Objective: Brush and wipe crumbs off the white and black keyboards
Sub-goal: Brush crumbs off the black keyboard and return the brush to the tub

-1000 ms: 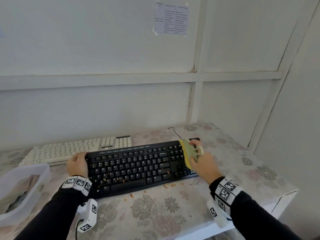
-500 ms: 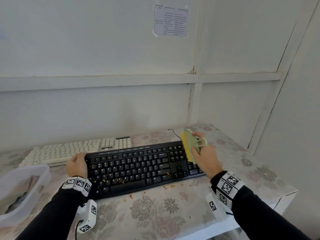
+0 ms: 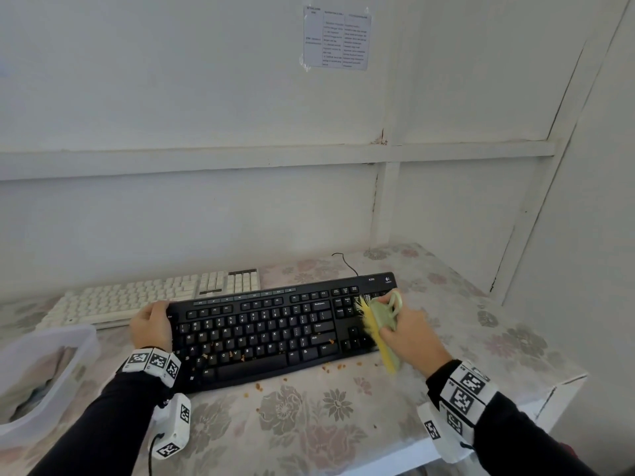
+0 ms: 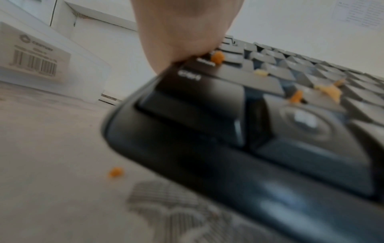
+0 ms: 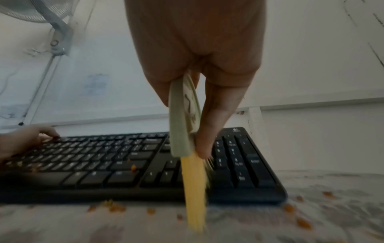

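Note:
The black keyboard (image 3: 275, 328) lies across the flowered table, with orange crumbs (image 3: 220, 355) on its lower left keys. My left hand (image 3: 151, 324) grips its left end (image 4: 187, 92), thumb on top. My right hand (image 3: 409, 334) holds a pale green brush (image 3: 381, 317) with yellow bristles (image 5: 194, 189), set over the number pad at the keyboard's right end. The white keyboard (image 3: 137, 297) lies behind, at the left, against the wall.
Loose crumbs (image 3: 340, 365) lie on the tablecloth in front of the black keyboard. A clear plastic tub (image 3: 44, 376) stands at the left edge. The table's right corner (image 3: 580, 376) and front edge are close to my right arm. A black cable (image 3: 343, 261) runs behind.
My right hand has swept the brush toward me over the number pad, from the keyboard's back edge down to its front. The left hand has stayed on the left end.

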### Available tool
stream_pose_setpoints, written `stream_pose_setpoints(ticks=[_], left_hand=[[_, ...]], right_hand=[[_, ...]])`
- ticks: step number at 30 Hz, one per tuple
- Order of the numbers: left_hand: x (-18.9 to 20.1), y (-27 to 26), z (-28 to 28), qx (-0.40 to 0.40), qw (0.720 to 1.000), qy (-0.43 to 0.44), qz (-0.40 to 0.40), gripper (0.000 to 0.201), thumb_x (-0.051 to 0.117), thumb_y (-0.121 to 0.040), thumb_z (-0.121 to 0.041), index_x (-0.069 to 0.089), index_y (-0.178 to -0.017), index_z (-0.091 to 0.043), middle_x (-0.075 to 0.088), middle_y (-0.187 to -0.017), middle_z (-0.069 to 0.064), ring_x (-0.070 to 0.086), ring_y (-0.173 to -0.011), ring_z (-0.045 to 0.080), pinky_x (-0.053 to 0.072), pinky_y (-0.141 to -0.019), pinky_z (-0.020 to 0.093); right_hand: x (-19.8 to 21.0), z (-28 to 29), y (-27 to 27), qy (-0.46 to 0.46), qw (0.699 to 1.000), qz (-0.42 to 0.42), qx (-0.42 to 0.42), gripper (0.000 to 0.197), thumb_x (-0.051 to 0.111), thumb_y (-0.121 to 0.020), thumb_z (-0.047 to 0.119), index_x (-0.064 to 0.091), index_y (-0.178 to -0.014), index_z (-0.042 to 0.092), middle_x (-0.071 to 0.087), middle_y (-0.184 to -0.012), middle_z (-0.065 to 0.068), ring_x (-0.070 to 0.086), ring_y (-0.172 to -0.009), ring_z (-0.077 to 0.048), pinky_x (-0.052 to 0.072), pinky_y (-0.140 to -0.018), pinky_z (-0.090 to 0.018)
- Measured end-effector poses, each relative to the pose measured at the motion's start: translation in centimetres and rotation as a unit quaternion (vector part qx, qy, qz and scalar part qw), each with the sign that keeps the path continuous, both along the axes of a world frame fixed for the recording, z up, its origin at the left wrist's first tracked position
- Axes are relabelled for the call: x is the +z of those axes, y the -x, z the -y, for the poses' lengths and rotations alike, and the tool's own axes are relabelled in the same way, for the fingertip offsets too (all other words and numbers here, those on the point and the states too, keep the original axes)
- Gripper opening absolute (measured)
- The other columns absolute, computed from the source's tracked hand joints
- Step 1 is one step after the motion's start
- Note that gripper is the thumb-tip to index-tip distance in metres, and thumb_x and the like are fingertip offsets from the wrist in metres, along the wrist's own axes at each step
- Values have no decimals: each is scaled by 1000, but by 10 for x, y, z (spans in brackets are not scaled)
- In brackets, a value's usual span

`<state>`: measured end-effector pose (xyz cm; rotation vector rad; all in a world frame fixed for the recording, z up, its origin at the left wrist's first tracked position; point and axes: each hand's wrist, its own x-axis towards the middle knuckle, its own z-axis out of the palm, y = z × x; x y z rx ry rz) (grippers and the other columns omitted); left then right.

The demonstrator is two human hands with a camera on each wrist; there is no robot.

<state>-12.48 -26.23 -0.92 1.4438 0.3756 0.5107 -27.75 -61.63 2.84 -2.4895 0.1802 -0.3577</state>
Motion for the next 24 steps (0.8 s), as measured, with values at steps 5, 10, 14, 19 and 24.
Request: stream_pose_setpoints(ticks=[5, 10, 14, 19, 24], left_hand=[[0, 1, 0, -4, 1000, 1, 4, 17, 50, -87, -12, 61, -76, -5, 51, -62, 4, 45, -62, 16, 37, -57, 28], [4, 6, 2, -9, 1000, -5, 5, 20, 49, -89, -11, 57, -71, -6, 46, -62, 5, 41, -60, 16, 34, -56, 27], [5, 7, 3, -1, 1000, -16, 4, 15, 49, -89, -12, 58, -84, -1, 47, -63, 5, 41, -58, 14, 33, -56, 27], [6, 7, 5, 0, 1000, -12, 9, 20, 49, -90, -11, 56, -71, -6, 49, -55, 2, 38, -56, 13, 32, -54, 25], [0, 3, 1, 0, 1000, -31, -1, 28, 49, -89, -14, 49, -61, -11, 38, -59, 7, 34, -58, 17, 28, -54, 28]], right_hand=[[19, 8, -19, -51, 987, 141, -51, 34, 49, -90, 6, 42, -121, 19, 60, -70, -9, 50, -48, -14, 41, -39, -18], [9, 8, -30, -73, 984, 161, -31, 29, 47, -96, 19, 42, -124, 18, 59, -89, -3, 52, -57, -3, 43, -44, -9], [-6, 11, -21, -28, 991, 115, -57, 28, 45, -96, 19, 45, -123, 22, 52, -61, 2, 41, -42, -7, 35, -36, -15], [-12, 20, -8, -28, 993, 91, -74, 27, 52, -91, 15, 55, -117, 24, 62, -66, -8, 47, -48, -15, 41, -45, -24], [11, 19, -6, -72, 982, 161, -67, 18, 47, -95, 31, 57, -105, 19, 62, -73, 1, 56, -60, -7, 45, -52, -10]])
